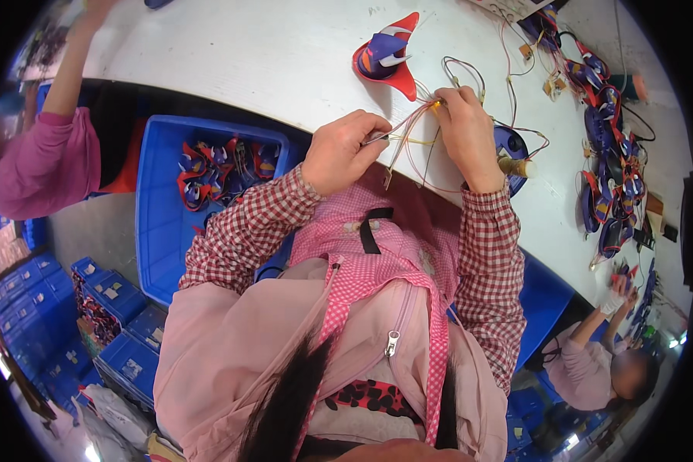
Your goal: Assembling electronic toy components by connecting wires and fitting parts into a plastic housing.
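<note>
My left hand (pixel 343 154) is closed at the table's near edge. A thin grey metal piece (pixel 376 139) sticks out between its thumb and forefinger; I cannot make out its kind. Just right of it, my right hand (pixel 468 137) pinches a bundle of thin coloured wires (pixel 414 122), with a bit of yellow at the fingertips. Several wire ends hang over the table edge between the hands. Beyond them lies a red and purple plastic shell (pixel 383 60), which the wires seem to run towards. Beside my right wrist sits a blue round part (pixel 507 141) with a small tan spool (pixel 514 167).
A blue crate (pixel 152 208) holding several red and purple shells stands left of my lap. More wired assemblies (pixel 604 131) line the right of the white table (pixel 269 54). One person (pixel 46 165) works at far left, another (pixel 585 369) at lower right. Blue crates (pixel 35 308) are stacked at left.
</note>
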Demonstrator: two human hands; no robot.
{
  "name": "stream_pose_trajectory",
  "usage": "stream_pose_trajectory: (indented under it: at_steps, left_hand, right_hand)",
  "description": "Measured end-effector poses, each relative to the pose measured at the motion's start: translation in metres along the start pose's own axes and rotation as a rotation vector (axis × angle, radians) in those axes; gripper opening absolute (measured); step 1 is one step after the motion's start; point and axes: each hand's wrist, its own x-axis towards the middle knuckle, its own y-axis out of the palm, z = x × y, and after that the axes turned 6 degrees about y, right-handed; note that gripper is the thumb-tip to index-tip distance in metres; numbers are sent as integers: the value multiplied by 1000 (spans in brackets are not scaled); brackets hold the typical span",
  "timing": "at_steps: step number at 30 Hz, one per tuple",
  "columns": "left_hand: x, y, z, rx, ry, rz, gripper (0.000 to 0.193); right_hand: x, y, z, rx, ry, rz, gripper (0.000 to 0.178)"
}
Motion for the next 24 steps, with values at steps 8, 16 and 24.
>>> stream_pose_trajectory:
  at_steps: [8,16,24]
  left_hand:
    - [-9,1,-4,-57,-37,-7,22]
    - [-9,2,-5,-214,-165,52,22]
    - [-23,10,-23,-716,-491,29,25]
  right_hand:
    - [-103,-5,62,399,31,-131,28]
    - [-109,69,54,346,-94,-313,28]
    - [-131,45,47,1348,295,-1,21]
